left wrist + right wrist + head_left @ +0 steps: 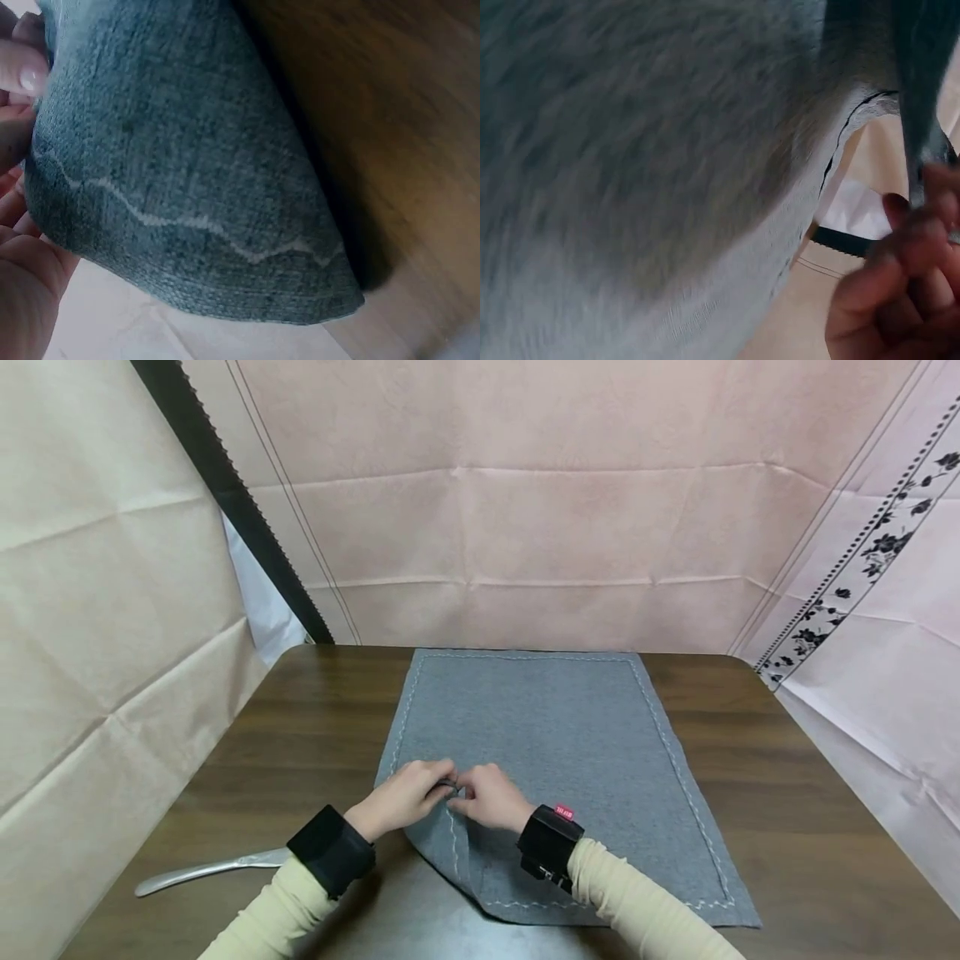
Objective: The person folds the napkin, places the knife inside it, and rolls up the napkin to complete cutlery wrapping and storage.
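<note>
A grey-blue cloth [540, 718] with a white zigzag stitched border lies over the wooden table. Its near left part is lifted and bent up between the two hands. My left hand [405, 797] pinches the cloth's left edge between thumb and fingers. Close beside it, my right hand [493, 797] grips the raised fold with curled fingers, the fingertips of both hands nearly meeting. In the left wrist view the raised cloth [172, 150] hangs from the fingers, its corner low over the table. The right wrist view has the right hand's curled fingers [877, 289] at a narrow fold.
Left of the cloth, a silver metal utensil [213, 868] lies on the wooden table [330, 718], one end hidden behind the left wrist. Creased pale sheets [525, 527] hang behind the table and on both sides. Each wrist wears a black band [551, 843].
</note>
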{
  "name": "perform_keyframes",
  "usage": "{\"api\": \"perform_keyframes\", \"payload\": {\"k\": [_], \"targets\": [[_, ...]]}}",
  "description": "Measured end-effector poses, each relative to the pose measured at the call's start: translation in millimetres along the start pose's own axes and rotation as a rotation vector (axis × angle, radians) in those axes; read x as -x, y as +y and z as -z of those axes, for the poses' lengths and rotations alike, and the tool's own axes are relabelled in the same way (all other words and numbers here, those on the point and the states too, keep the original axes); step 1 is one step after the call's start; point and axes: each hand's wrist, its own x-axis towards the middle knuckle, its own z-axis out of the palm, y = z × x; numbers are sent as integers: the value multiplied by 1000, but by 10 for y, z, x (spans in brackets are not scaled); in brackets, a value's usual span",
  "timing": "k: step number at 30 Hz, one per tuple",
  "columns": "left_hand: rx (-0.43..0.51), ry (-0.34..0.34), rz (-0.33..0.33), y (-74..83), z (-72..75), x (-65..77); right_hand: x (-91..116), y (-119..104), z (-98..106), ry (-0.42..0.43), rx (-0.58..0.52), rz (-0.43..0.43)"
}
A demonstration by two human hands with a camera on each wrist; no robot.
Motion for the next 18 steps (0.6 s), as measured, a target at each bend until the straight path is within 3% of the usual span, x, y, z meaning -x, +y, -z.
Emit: {"api": "perform_keyframes", "payload": {"k": [3, 8, 11, 14, 18], "targets": [[-43, 54, -21, 2, -21, -20, -10, -1, 15, 68, -81, -67], [-205, 156, -36, 3, -25, -46, -19, -22, 82, 129, -393, -291], [-272, 183, -18, 5, -29, -49, -14, -26, 113, 168, -509, -380], [-304, 176, 16, 0, -47, -30, 6, -4, 128, 191, -531, -414], [-343, 147, 49, 2, -75, 12, 48, 24, 139, 194, -481, -419]]}}
